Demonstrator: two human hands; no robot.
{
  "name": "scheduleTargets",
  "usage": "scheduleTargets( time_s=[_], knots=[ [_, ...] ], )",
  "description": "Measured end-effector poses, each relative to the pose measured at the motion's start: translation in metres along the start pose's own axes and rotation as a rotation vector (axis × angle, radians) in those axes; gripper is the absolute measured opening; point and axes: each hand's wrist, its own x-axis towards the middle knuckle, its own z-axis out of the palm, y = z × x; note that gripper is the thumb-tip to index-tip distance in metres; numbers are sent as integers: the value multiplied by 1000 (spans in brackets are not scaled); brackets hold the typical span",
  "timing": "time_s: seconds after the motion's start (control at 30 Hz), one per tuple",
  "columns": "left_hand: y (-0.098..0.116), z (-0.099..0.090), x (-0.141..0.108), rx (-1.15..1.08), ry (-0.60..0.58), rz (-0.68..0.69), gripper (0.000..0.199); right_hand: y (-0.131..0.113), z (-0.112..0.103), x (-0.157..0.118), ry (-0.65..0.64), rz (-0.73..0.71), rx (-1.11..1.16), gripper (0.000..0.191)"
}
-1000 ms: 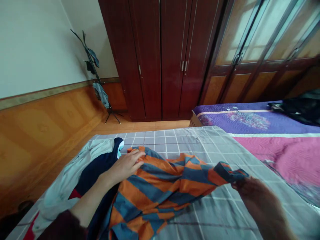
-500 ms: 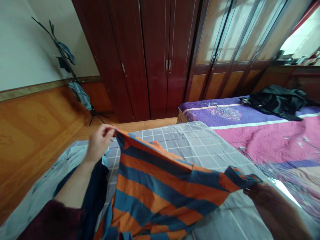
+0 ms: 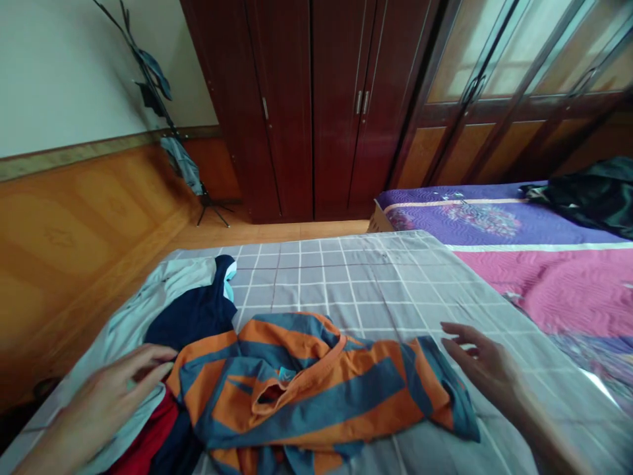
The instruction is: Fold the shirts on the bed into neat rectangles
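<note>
An orange and blue-grey striped shirt lies rumpled on the grey checked bedspread, its collar opening facing up. My left hand is at the shirt's left sleeve, thumb and fingers apart, nothing gripped between them. Just beyond the right sleeve, my right hand hovers over the bedspread with its fingers apart and nothing in it. Pale and dark blue clothes are heaped to the left of the shirt. A red and navy piece shows beneath my left hand.
A second bed with a purple and pink cover stands at the right, holding a black garment. Dark red wardrobes line the back. At the back left stands a coat rack with items hanging on it.
Both hands have released the striped shirt, which was stretched up between them and now lies on the bed. My left hand moved down and left. The view has shifted right.
</note>
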Motion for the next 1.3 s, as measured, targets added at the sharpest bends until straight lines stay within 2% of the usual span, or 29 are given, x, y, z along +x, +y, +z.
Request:
scheduleTargets(
  time_s=[0.13,0.2,0.27,0.37,0.43,0.47,0.57,0.63,0.73,0.83,0.93,1.03,1.1,1.2,1.3],
  knots=[
    [61,27,14,-79,-316,136,17,-63,35,1,-280,-387,-85,37],
    [81,45,16,-77,-470,225,22,-86,54,-5,-422,-455,-142,36],
    [90,58,15,-63,-573,280,44,-100,68,-10,-519,-485,-229,32],
    [87,64,13,-52,-634,295,72,-109,74,-13,-532,-511,-261,12],
    [82,64,12,-45,-627,267,77,-113,66,-16,-493,-521,-160,10],
    [80,63,12,-44,-613,254,72,-115,59,-18,-472,-528,-85,11],
    [78,63,15,-85,-566,252,35,-118,33,-27,-430,-512,122,13],
    [81,63,20,-148,-534,260,19,-115,18,-34,-422,-448,178,17],
    [88,61,27,-294,-480,214,12,-103,5,-40,-423,-364,196,23],
    [95,51,36,-396,-451,133,6,-91,-3,-43,-332,-300,198,23],
    [102,40,47,-414,-397,141,8,-87,-8,-42,-247,-244,199,23],
    [105,38,59,-356,-350,200,11,-87,-5,-39,-315,-181,232,27],
    [103,44,65,-212,-278,254,13,-85,5,-34,-411,-157,238,32],
    [95,58,68,30,-177,337,13,-77,23,-26,-557,-119,127,38],
    [85,70,65,118,-213,358,10,-67,34,-20,-645,-77,16,45]
  ],
)
